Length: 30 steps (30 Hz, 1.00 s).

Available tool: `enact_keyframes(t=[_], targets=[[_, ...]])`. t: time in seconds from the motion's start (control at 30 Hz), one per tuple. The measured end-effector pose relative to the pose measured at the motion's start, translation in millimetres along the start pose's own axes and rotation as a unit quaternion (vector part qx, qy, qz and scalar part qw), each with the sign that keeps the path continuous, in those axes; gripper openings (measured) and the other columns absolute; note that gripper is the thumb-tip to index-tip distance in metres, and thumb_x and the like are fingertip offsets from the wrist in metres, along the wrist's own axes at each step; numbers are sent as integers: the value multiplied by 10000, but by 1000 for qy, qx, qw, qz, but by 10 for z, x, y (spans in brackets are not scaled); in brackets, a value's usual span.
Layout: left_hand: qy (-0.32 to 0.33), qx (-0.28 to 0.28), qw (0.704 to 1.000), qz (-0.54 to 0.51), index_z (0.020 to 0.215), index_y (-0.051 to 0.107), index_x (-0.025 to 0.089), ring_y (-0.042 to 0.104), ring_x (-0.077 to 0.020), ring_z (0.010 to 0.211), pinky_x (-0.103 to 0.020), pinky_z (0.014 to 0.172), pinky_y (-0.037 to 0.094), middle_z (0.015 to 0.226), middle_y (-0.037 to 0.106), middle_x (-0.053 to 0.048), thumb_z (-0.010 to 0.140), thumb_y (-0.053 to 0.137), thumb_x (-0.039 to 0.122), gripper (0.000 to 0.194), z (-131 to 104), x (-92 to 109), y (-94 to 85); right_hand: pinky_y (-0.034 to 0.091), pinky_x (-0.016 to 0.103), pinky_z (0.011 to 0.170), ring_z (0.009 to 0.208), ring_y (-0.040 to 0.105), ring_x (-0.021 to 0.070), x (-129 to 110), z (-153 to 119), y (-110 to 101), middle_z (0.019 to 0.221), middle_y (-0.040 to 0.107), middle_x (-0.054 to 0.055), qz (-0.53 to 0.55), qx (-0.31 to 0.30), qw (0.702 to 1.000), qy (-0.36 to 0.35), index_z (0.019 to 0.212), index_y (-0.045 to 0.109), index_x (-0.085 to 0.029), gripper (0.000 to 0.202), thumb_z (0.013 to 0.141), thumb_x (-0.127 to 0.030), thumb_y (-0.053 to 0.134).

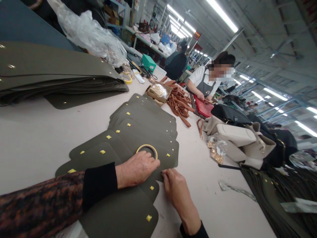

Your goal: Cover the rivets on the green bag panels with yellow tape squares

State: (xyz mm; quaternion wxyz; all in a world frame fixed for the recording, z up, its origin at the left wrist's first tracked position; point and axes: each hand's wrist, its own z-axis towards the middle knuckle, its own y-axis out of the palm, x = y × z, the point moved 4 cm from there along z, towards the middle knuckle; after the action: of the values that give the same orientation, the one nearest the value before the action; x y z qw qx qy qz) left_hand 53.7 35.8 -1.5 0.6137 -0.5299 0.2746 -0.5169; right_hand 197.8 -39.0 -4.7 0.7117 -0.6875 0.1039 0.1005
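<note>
Centre of frame: left hand curled over the near side of a tape roll, fingers gripping it; the roll's far rim shows beyond the knuckles, over dark green panels. Right hand, lower centre, just beside the left: fingers bent, tips together at the panels' right edge; cannot tell whether they pinch anything. Panels overlap from centre to bottom, dotted with yellow patches. Brown straps, upper centre, well apart from both hands.

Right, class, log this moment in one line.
left hand: holding yellow tape roll; right hand: at edge of olive panels; yellow squares: on panels
</note>
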Motion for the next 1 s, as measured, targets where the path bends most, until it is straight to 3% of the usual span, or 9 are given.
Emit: enact_keyframes(t=[0.17,0.37,0.4,0.5,0.6,0.7,0.83,1.0], targets=[[-7,-37,999,-19,887,502,175,575,-186,649,-311,608,420,740,613,-26,905,437,151,71,12,11,-44,429,273,686,747,645,184,47,63,-59,773,705,34,91,-30,989,113,749,667,-187,158,847,-163,545],[-9,18,997,-81,1025,517,194,628,-159,735,-248,631,479,816,647,-6,891,421,99,191,29,-64,-187,400,235,581,650,605,150,19,-72,-145,677,681,-4,215,-151,959,102,707,684,-194,171,818,-195,553],[-6,34,995,-96,1051,520,196,634,-153,750,-239,645,488,831,653,-5,907,413,111,199,31,-72,-216,415,234,591,668,609,151,34,-82,-172,706,689,0,240,-130,957,104,741,696,-195,164,822,-208,554],[16,85,987,-134,1192,490,192,655,-140,821,-228,722,517,971,680,-28,955,393,163,258,27,-63,-290,467,252,631,705,616,160,93,-77,-264,779,697,24,317,15,940,122,900,706,-188,201,861,-302,546],[25,116,983,-142,1379,339,184,670,-152,904,-250,783,539,1154,656,-71,979,387,222,405,17,-30,-311,499,271,684,771,630,167,33,-43,-300,884,697,47,357,101,925,79,1026,679,-191,234,878,-317,548],[13,114,986,-122,1407,286,163,683,-173,911,-269,767,555,1185,645,-101,987,374,250,438,10,-4,-281,498,270,742,857,625,161,-125,0,-350,989,680,58,320,143,936,-9,1080,652,-203,226,880,-231,552],[17,93,990,-102,1376,299,155,692,-181,892,-272,745,556,1175,648,-106,989,375,247,405,17,41,-247,488,264,709,795,606,147,-272,25,-409,914,675,47,253,178,947,-88,1011,641,-202,183,875,-148,530],[23,60,991,-115,1320,333,162,682,-171,856,-255,709,528,1044,682,-67,977,394,214,352,63,91,-265,460,265,661,722,591,149,-279,19,-380,760,652,27,160,210,955,-133,836,619,-198,180,854,-89,476]])
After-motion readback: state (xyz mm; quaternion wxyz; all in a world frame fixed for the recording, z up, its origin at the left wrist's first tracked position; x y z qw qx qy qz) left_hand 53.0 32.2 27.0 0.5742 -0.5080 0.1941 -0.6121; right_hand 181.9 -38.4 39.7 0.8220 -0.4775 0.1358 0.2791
